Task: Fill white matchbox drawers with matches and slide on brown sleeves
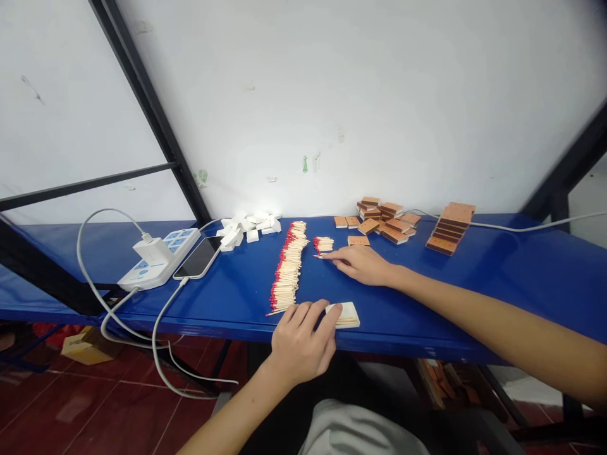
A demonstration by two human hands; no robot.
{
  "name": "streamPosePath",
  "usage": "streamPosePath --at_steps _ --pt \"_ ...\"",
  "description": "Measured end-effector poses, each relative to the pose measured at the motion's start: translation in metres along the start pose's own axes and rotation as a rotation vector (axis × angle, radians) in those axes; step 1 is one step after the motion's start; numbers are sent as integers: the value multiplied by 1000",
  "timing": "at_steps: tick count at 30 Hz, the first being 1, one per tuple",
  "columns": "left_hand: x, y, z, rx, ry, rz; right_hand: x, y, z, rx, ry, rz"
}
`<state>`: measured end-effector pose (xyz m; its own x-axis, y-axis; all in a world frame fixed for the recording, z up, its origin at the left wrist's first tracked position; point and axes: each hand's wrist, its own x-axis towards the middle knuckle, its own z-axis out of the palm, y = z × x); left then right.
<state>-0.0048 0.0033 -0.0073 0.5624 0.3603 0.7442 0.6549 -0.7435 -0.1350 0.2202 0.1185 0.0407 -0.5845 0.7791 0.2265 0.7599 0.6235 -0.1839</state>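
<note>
My left hand (302, 338) rests at the front edge of the blue table (497, 278), its fingers curled on a small white matchbox tray (348, 314) with matches in it. My right hand (361, 263) reaches forward and pinches a match beside a small bunch of red-tipped matches (324, 243). A long row of red-tipped matches (289, 265) lies between the two hands, running away from me.
White inner trays (246, 229) are heaped at the back, left of the match row. Brown matchbox sleeves (386, 224) and a stacked row of them (449, 227) lie at the back right. A phone (198, 258), power strip (159, 259) and cables sit left.
</note>
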Motion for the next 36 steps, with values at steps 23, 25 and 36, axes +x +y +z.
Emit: streamPosePath --at_steps 23,25,36 --pt "0 -1 1 4 -7 9 1 3 -1 -20 -48 -58" --pt "0 -1 1 6 -5 10 0 1 -2 -41 -54 -63" --pt "0 -1 0 11 -3 19 -6 0 -18 -245 -138 -79"
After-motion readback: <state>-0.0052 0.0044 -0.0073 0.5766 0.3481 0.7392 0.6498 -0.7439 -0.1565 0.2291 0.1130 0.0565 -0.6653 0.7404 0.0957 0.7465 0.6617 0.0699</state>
